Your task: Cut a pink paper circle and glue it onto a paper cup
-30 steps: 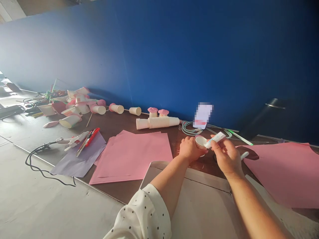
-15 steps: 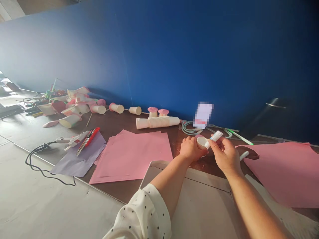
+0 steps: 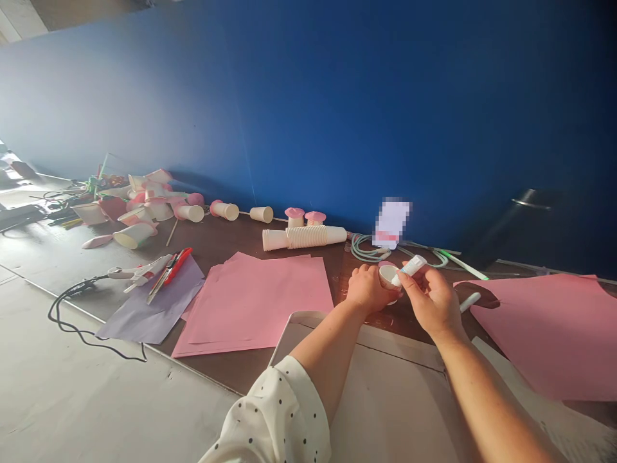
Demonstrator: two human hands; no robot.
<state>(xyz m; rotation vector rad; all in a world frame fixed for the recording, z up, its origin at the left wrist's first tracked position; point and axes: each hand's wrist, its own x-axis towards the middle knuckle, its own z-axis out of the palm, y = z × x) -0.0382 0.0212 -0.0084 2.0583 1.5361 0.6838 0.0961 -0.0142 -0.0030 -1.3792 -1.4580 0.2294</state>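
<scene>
My left hand point(image 3: 370, 290) is wrapped round a small white paper cup point(image 3: 388, 275), whose open mouth faces up toward me. Between the fingers of my right hand point(image 3: 430, 297) is a white tube point(image 3: 412, 265), like a glue stick, tilted with its lower end at the cup's rim. A bit of pink shows just behind the cup. Whether the tube's tip touches the cup is too small to tell.
Pink sheets point(image 3: 263, 299) lie left of my hands, more pink paper point(image 3: 554, 328) to the right. Behind lie stacked cups point(image 3: 308, 237), a coiled cable point(image 3: 366, 249) and a green-tipped stick point(image 3: 463, 263). A red cutter point(image 3: 171, 273), glue gun point(image 3: 139, 271) and pink-and-white cup pieces point(image 3: 149, 199) are farther left.
My right hand has shifted slightly left, and the tube in it has turned a little. My left hand stays round the cup.
</scene>
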